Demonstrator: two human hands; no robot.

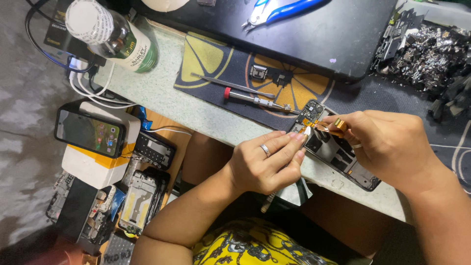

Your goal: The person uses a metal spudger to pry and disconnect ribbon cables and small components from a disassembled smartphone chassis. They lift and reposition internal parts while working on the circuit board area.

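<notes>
An opened black phone body lies on the table edge, its inner parts showing. My left hand, with a ring on one finger, pinches a small white piece at the phone's upper end. My right hand pinches an orange flex ribbon that runs across the top of the phone. Both hands meet over the phone's camera end.
A red-capped screwdriver and metal tweezers lie on a dark mat with lemon prints. Blue-handled pliers rest on a black slab. A bottle stands far left. A lit phone, phone frames and a scrap pile surround.
</notes>
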